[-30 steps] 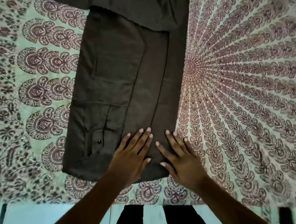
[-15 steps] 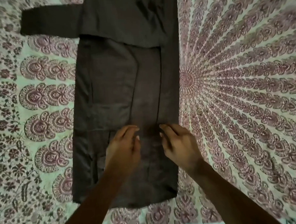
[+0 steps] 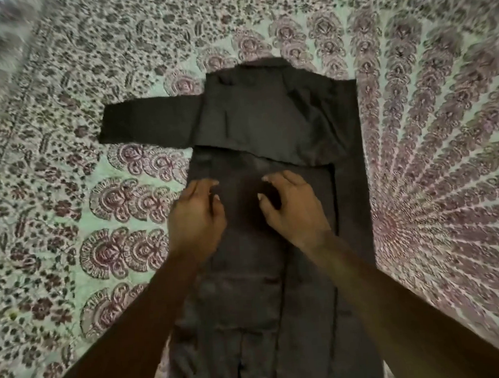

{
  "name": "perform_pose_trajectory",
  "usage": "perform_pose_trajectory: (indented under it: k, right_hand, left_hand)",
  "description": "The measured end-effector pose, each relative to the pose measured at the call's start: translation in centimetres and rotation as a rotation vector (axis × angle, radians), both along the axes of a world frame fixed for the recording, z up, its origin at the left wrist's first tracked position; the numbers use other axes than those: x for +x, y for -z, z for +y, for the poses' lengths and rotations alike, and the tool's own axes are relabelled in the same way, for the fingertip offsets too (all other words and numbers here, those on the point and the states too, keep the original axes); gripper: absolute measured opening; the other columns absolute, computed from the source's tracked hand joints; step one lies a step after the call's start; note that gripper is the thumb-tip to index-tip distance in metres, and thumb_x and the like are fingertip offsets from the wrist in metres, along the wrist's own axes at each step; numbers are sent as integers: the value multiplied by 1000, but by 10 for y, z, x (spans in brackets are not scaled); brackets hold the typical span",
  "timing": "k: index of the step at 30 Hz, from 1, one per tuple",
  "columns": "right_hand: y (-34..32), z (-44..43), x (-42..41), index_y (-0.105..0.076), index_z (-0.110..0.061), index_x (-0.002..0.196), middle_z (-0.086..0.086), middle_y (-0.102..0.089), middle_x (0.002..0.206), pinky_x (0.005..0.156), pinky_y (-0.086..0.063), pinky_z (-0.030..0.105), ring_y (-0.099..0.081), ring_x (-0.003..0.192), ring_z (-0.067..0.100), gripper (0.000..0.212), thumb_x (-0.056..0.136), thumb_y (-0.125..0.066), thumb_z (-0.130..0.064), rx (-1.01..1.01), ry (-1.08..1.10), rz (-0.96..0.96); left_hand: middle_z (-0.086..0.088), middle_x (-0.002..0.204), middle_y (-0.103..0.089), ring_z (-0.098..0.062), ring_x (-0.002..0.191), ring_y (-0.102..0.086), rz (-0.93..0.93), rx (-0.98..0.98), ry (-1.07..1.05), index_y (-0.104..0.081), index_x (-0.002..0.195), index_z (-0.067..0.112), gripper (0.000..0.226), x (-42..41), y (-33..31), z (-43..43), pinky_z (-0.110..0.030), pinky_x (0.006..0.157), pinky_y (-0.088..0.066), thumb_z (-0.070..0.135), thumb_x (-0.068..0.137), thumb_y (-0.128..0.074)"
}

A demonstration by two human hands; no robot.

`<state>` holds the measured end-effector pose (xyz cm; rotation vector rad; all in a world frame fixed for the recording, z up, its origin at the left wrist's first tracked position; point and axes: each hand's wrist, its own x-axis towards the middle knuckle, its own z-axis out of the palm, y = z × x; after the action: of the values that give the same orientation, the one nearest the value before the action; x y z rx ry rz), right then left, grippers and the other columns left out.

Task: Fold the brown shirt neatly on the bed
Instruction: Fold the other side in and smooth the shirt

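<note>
Brown shirt on paisley bedspread, left hand, right hand curled atop, grip unclear

The brown shirt under the fingers looks like plain cloth, mostly matt with a slight sheen, creased just past them. The bed cover off to both sides of the fingers is matt printed cloth.

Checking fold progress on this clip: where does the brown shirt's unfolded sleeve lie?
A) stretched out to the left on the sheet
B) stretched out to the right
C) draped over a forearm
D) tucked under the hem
A: the sleeve lies flat on the patterned sheet, reaching left from the shoulder of the brown shirt.
</note>
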<state>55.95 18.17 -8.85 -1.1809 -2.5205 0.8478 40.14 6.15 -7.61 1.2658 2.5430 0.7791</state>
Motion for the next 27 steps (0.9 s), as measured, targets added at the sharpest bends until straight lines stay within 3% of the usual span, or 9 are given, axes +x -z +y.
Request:
perform_pose_trajectory:
  k: [3, 6, 10, 13, 17, 19, 22, 24, 27]
  right_hand:
    - [-3, 23, -46, -61, -14, 136, 6, -58, 135, 100, -53, 42, -52, 129, 27, 48, 96, -63, -41, 39, 4, -10]
    - [2, 41, -88, -60, -14, 138, 7, -57, 139, 104, -51, 48, -52, 132, 29, 49, 97, -62, -39, 54, 13, -40]
    - [15, 51, -130, -59, -12, 142, 13, -61, 137, 104, -51, 49, -54, 130, 35, 50, 101, -58, -40, 47, 101, -143]
    - [25, 46, -141, -68, -11, 130, 11, -68, 120, 90, -54, 45, -62, 112, 35, 46, 101, -55, -43, 188, 161, -195]
    - [32, 40, -148, -71, -12, 124, 9, -70, 114, 82, -55, 44, -64, 104, 35, 47, 98, -56, -47, 283, 213, -223]
    - [32, 40, -150, -73, -12, 124, 9, -72, 113, 79, -56, 43, -65, 102, 35, 45, 98, -57, -45, 301, 232, -227]
    - [29, 37, -152, -71, -12, 128, 10, -72, 114, 77, -56, 41, -65, 103, 35, 47, 100, -53, -43, 300, 235, -265]
    - [22, 36, -153, -67, -13, 135, 9, -69, 122, 81, -55, 41, -64, 111, 34, 46, 102, -53, -41, 241, 194, -313]
    - [-1, 47, -151, -68, -16, 133, 13, -70, 122, 83, -54, 41, -64, 113, 37, 39, 101, -58, -37, 107, 173, -310]
  left_hand:
    - [-15, 113, -69, -41, 95, -68, 193, -59, 98, -68, 115, 10, 35, -58, -5, 16, -49, 84, -57, 27, 92, -47]
    - [-17, 127, -62, -42, 112, -61, 201, -99, 28, -64, 122, 11, 35, -117, -3, 31, -53, 91, -52, 25, 91, -53]
    - [-23, 155, -40, -48, 140, -40, 73, -212, -258, -49, 141, 10, 49, -182, 6, 53, -64, 110, -39, 28, 97, -62]
    - [-23, 165, -25, -52, 150, -24, -164, -279, -492, -30, 157, 11, 77, -220, 12, 67, -67, 119, -26, 35, 95, -70]
    - [-27, 161, -30, -47, 150, -30, -275, -268, -645, -22, 160, 6, 99, -244, 13, 80, -56, 122, -32, 27, 86, -83]
    - [-25, 154, -46, -40, 144, -45, -364, -184, -696, -34, 154, -1, 89, -244, 11, 86, -42, 114, -42, 19, 85, -85]
    - [-18, 131, -68, -32, 119, -67, -484, -19, -692, -61, 135, 2, 67, -231, 4, 85, -35, 90, -57, 21, 78, -90]
    - [-11, 109, -78, -27, 98, -75, -482, 70, -571, -75, 117, 10, 49, -208, -9, 80, -33, 78, -60, 25, 73, -91]
    - [-2, 90, -79, -19, 81, -75, -559, 188, -355, -80, 101, 12, 31, -151, -35, 70, -31, 71, -61, 25, 76, -91]
